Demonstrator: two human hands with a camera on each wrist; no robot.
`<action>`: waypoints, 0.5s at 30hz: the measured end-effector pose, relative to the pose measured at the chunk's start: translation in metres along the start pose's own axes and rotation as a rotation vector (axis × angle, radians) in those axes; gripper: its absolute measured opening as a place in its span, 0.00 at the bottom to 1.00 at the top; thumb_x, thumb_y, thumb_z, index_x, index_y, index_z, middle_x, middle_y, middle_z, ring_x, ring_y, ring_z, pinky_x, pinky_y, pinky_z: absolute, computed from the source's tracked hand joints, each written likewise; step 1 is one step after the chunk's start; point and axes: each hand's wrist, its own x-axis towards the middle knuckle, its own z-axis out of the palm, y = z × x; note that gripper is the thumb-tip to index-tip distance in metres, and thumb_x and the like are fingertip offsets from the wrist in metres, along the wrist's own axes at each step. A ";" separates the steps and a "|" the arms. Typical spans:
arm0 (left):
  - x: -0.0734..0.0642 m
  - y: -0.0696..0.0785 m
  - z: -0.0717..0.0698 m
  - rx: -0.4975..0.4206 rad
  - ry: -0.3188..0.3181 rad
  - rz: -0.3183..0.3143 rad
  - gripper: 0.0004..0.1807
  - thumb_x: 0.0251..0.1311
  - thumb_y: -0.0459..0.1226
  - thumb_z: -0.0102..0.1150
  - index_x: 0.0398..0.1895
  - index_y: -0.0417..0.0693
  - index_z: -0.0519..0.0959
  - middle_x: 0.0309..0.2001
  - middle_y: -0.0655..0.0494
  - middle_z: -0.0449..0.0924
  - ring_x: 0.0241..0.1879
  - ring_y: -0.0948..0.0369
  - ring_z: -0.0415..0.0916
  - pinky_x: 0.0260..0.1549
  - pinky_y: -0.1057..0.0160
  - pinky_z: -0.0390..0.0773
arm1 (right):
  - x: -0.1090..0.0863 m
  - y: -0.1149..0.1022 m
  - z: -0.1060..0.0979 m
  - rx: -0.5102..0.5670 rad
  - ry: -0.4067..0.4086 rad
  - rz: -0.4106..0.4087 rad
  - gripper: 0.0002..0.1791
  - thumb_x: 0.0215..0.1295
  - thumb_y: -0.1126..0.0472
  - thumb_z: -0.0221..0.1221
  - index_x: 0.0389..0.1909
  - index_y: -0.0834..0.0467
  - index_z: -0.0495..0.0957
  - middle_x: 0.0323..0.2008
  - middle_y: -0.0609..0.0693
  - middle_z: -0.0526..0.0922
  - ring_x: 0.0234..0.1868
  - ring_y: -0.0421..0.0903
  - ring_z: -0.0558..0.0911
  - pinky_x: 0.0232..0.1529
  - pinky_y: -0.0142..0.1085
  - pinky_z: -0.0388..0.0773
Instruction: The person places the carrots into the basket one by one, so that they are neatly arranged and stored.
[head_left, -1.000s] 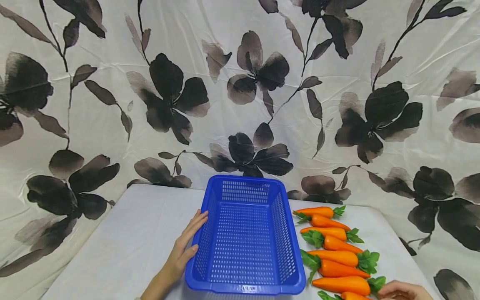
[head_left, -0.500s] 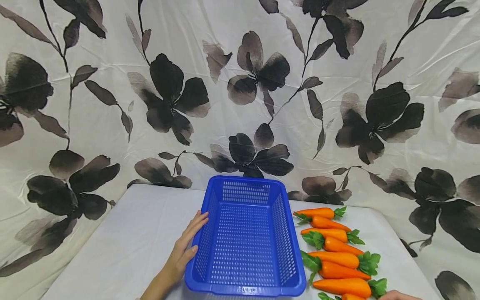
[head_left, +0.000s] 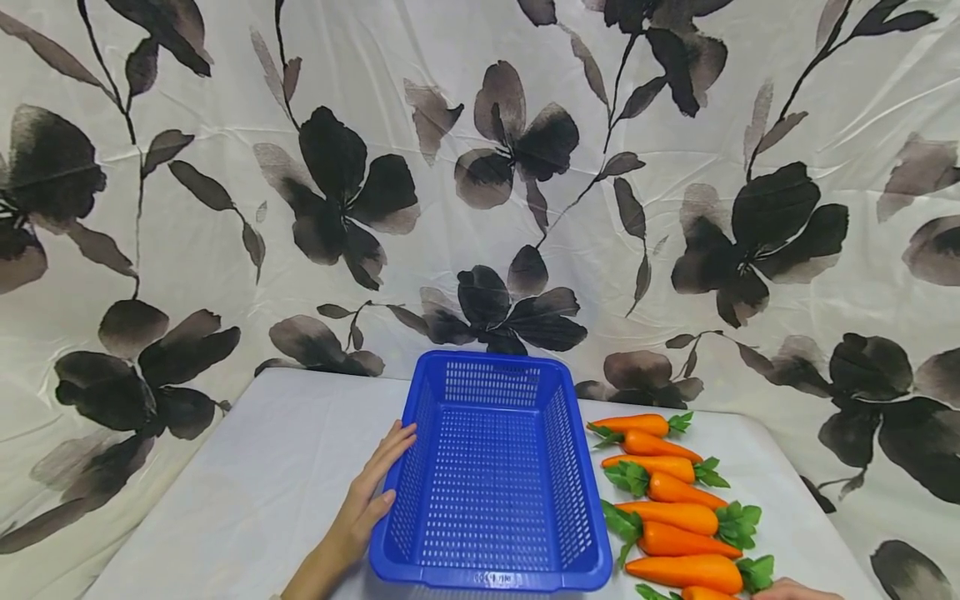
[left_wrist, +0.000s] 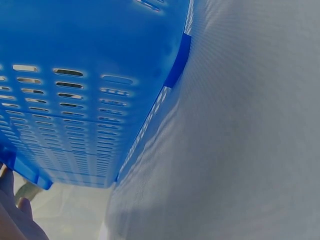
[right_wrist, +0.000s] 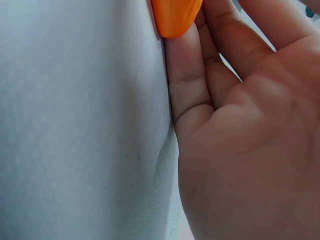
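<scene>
A blue plastic basket (head_left: 483,487) with perforated walls stands upright on the table, nothing inside it. My left hand (head_left: 356,504) rests along its left rim, fingers extended and thumb apart; the left wrist view also catches part of this left hand (left_wrist: 20,215) beneath the rim. Orange carrots (head_left: 678,518) with green leaves lie in a column right of the basket. At the lower right edge, little of my right hand (head_left: 795,590) shows, close to the nearest leaves. In the right wrist view that right hand (right_wrist: 245,120) has mostly straight fingers, one touching a carrot's rounded end (right_wrist: 176,17).
The white-covered table (head_left: 225,492) extends left of the basket and right of the carrots. Behind it hangs a pale curtain (head_left: 480,233) printed with dark flowers. The lowest carrot (head_left: 705,593) is cut off by the frame's bottom edge.
My right hand has drawn down toward the bottom edge, so less of it shows than a second ago. The left hand, basket and carrots stay essentially in place.
</scene>
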 end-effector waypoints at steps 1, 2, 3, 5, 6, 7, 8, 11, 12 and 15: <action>0.000 0.000 0.000 0.003 0.000 -0.005 0.33 0.59 0.31 0.39 0.70 0.27 0.62 0.71 0.30 0.58 0.75 0.37 0.41 0.73 0.63 0.39 | 0.001 0.000 0.001 0.012 0.013 0.007 0.67 0.35 0.11 0.14 0.78 0.44 0.29 0.79 0.50 0.30 0.78 0.52 0.33 0.74 0.52 0.35; -0.001 0.000 0.000 0.006 -0.001 -0.010 0.33 0.59 0.32 0.40 0.70 0.28 0.62 0.71 0.31 0.58 0.75 0.38 0.41 0.73 0.63 0.39 | 0.005 0.000 0.003 0.034 0.034 0.013 0.69 0.32 0.10 0.16 0.78 0.43 0.29 0.79 0.50 0.29 0.78 0.52 0.32 0.74 0.53 0.33; -0.001 0.001 0.000 0.008 -0.001 -0.015 0.33 0.60 0.32 0.40 0.70 0.28 0.62 0.72 0.31 0.58 0.76 0.38 0.41 0.73 0.64 0.39 | 0.009 0.000 0.004 0.051 0.048 0.020 0.71 0.29 0.08 0.18 0.78 0.42 0.29 0.79 0.49 0.29 0.78 0.52 0.31 0.73 0.54 0.32; -0.001 0.001 -0.001 0.008 -0.001 -0.020 0.33 0.60 0.32 0.39 0.70 0.29 0.62 0.72 0.31 0.58 0.76 0.38 0.41 0.73 0.64 0.39 | 0.012 0.000 0.007 0.064 0.061 0.026 0.73 0.26 0.07 0.21 0.78 0.41 0.28 0.79 0.49 0.29 0.78 0.52 0.31 0.73 0.55 0.31; -0.001 0.001 -0.001 0.009 -0.002 -0.021 0.33 0.60 0.32 0.39 0.70 0.29 0.61 0.72 0.31 0.58 0.76 0.38 0.40 0.73 0.64 0.39 | 0.015 0.000 0.008 0.066 0.066 0.028 0.73 0.25 0.07 0.21 0.78 0.41 0.29 0.79 0.50 0.29 0.78 0.52 0.31 0.72 0.56 0.31; -0.001 0.001 -0.001 0.009 -0.002 -0.022 0.33 0.60 0.32 0.39 0.70 0.29 0.61 0.72 0.31 0.58 0.76 0.38 0.40 0.73 0.64 0.39 | 0.017 0.000 0.009 0.074 0.074 0.029 0.74 0.25 0.06 0.23 0.78 0.41 0.29 0.79 0.50 0.29 0.78 0.52 0.32 0.72 0.56 0.31; 0.000 0.001 -0.001 0.007 -0.003 -0.022 0.33 0.60 0.32 0.39 0.71 0.29 0.61 0.72 0.31 0.57 0.76 0.38 0.40 0.73 0.64 0.39 | 0.020 -0.001 0.010 0.083 0.085 0.027 0.75 0.24 0.06 0.24 0.79 0.41 0.30 0.79 0.50 0.30 0.78 0.52 0.32 0.72 0.57 0.31; 0.000 0.002 0.000 0.004 -0.005 -0.023 0.33 0.61 0.33 0.39 0.71 0.29 0.61 0.72 0.31 0.57 0.75 0.37 0.40 0.73 0.64 0.38 | 0.025 -0.002 0.010 0.087 0.102 0.026 0.76 0.23 0.05 0.26 0.79 0.41 0.30 0.79 0.49 0.31 0.78 0.52 0.33 0.72 0.58 0.32; 0.000 0.002 0.000 0.005 -0.006 -0.022 0.33 0.60 0.33 0.39 0.71 0.29 0.61 0.72 0.31 0.57 0.75 0.37 0.40 0.73 0.64 0.38 | 0.027 -0.002 0.011 0.080 0.112 0.026 0.75 0.24 0.06 0.26 0.79 0.40 0.30 0.79 0.50 0.31 0.78 0.53 0.33 0.72 0.58 0.32; 0.000 0.002 0.000 0.005 -0.005 -0.021 0.33 0.60 0.33 0.39 0.70 0.29 0.61 0.72 0.31 0.58 0.75 0.37 0.40 0.73 0.64 0.38 | 0.031 -0.007 0.008 0.026 0.136 0.032 0.72 0.29 0.07 0.22 0.79 0.41 0.32 0.80 0.51 0.33 0.78 0.55 0.35 0.72 0.60 0.36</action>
